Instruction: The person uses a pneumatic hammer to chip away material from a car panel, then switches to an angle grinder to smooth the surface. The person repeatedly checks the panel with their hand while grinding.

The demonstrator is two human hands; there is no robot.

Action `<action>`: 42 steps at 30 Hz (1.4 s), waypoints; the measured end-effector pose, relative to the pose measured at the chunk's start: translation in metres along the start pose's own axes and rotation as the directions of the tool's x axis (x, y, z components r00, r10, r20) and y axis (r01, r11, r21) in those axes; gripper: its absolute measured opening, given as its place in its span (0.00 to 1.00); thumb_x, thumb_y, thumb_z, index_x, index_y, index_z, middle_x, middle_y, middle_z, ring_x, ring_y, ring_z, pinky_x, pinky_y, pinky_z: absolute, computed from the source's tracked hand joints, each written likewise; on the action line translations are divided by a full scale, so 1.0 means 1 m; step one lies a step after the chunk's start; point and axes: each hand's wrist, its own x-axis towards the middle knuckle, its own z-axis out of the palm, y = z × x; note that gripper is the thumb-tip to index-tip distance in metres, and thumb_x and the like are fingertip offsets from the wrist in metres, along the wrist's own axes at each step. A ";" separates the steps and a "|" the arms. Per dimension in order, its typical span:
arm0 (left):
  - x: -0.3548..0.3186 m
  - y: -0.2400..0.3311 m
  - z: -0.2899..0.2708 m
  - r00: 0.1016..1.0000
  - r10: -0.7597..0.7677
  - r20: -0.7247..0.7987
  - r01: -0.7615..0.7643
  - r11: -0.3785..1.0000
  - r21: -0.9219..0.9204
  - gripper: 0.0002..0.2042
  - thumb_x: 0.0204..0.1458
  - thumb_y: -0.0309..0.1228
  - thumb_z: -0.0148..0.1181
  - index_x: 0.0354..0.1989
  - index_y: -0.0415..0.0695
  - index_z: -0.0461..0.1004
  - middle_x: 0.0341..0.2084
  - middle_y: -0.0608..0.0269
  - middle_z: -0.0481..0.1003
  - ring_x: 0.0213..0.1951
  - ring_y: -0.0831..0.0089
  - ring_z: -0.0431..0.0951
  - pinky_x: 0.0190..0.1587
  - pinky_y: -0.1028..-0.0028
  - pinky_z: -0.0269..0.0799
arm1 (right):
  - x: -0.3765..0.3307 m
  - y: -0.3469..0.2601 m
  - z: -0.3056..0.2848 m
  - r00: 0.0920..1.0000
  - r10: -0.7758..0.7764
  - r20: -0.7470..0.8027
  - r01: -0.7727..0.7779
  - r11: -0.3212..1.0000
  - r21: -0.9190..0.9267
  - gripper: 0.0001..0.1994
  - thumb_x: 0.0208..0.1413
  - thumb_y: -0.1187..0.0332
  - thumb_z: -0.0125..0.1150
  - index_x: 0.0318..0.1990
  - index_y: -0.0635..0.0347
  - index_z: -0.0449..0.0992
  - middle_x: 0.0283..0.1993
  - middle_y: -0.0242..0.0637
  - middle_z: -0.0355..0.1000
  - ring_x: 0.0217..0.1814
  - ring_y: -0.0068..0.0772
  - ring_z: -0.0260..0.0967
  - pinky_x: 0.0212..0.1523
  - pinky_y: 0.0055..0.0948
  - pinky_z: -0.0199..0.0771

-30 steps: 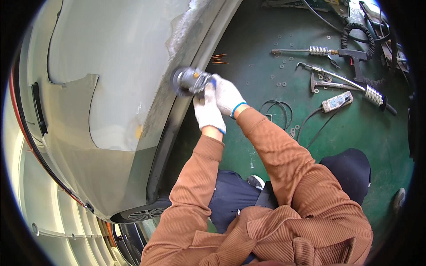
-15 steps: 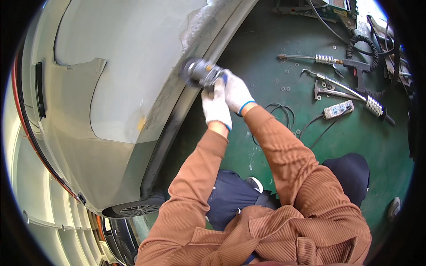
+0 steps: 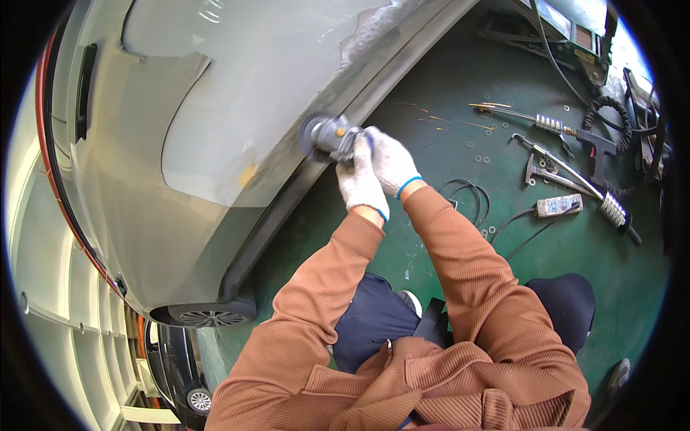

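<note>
Grinder (image 3: 327, 136) has slid further along car sill (image 3: 287, 201) since earlier frame. Left hand (image 3: 359, 183) and right hand (image 3: 388, 159), both gloved, clamped around its body. Power strip (image 3: 559, 206) on floor, right of hands.

small white rectangular labelled box (image 3: 558, 206) on green floor (image 3: 460, 93), right of hands

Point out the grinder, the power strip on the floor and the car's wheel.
grinder (image 3: 327, 136), head view, on its grey body.
power strip (image 3: 558, 206), head view, on its middle.
wheel (image 3: 208, 317), head view, on the spoked rim.
</note>
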 end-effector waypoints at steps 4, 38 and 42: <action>0.001 0.010 0.000 0.976 0.012 0.219 -0.013 1.000 0.003 0.38 0.66 0.52 0.72 0.76 0.40 0.68 0.66 0.57 0.78 0.65 0.64 0.78 0.70 0.65 0.72 | -0.005 -0.006 0.001 0.987 0.052 -0.150 -0.035 0.993 0.115 0.16 0.71 0.56 0.62 0.55 0.57 0.77 0.52 0.57 0.82 0.57 0.68 0.79 0.57 0.53 0.80; 0.018 -0.009 0.046 0.985 0.088 0.151 -0.122 0.964 0.235 0.33 0.72 0.51 0.65 0.71 0.35 0.70 0.65 0.51 0.78 0.63 0.59 0.81 0.68 0.61 0.76 | 0.013 0.025 -0.041 0.971 0.189 -0.148 -0.167 0.974 0.153 0.20 0.68 0.52 0.64 0.56 0.58 0.76 0.51 0.61 0.82 0.56 0.69 0.79 0.58 0.56 0.80; 0.020 0.001 0.071 0.939 0.104 0.329 -0.197 0.944 0.265 0.32 0.73 0.50 0.64 0.71 0.34 0.69 0.64 0.47 0.77 0.60 0.60 0.81 0.65 0.61 0.77 | 0.026 0.036 -0.058 0.933 0.182 -0.309 -0.122 0.971 0.204 0.22 0.67 0.49 0.65 0.53 0.60 0.77 0.48 0.59 0.84 0.54 0.67 0.81 0.54 0.54 0.82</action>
